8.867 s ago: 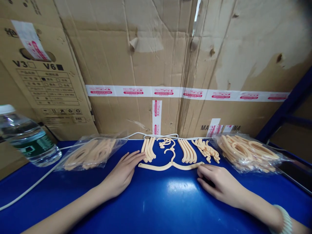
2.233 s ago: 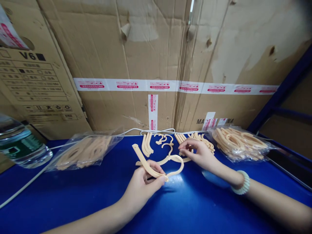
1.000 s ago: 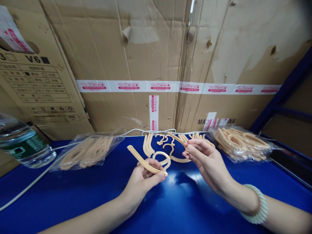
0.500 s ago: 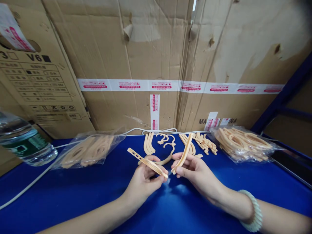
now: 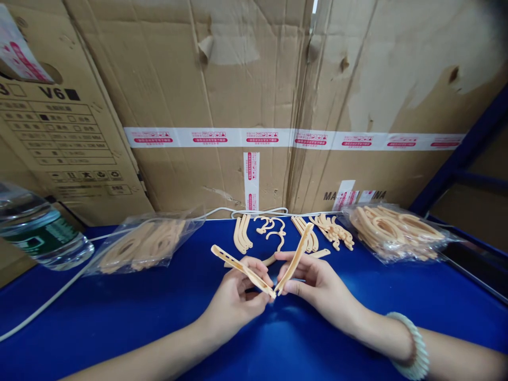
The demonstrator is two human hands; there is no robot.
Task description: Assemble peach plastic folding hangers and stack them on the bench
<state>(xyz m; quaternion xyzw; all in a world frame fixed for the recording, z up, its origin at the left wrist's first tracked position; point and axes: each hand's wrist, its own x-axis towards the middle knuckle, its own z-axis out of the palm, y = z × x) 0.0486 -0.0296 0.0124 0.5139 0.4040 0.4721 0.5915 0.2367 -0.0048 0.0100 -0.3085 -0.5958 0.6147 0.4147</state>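
My left hand point(image 5: 242, 296) is closed round a beige plastic hanger arm point(image 5: 230, 257) with slots along it, tilted up to the left. Between the fingers of my right hand point(image 5: 317, 283) is a curved hanger arm point(image 5: 298, 254), rising to the right. The lower ends of both arms meet in a V, touching or nearly so; which, I cannot tell. Behind my hands lies a hanger point(image 5: 270, 260) with its hook point(image 5: 281, 239), partly hidden by my fingers. Loose curved arms point(image 5: 240, 233) are grouped beyond it on the left, with more arms point(image 5: 313, 241) on the right.
Several small hooks point(image 5: 335, 230) lie at the back of the blue table point(image 5: 138, 317). Clear bags of hanger parts sit left point(image 5: 143, 246) and right point(image 5: 391, 233). A water bottle point(image 5: 43, 233) stands far left, near a white cable point(image 5: 43, 307). Cardboard point(image 5: 214, 95) walls the back.
The two hanger arms have come together at their lower ends, where a gap was before. My right hand has lowered its piece slightly and moved it a little left.
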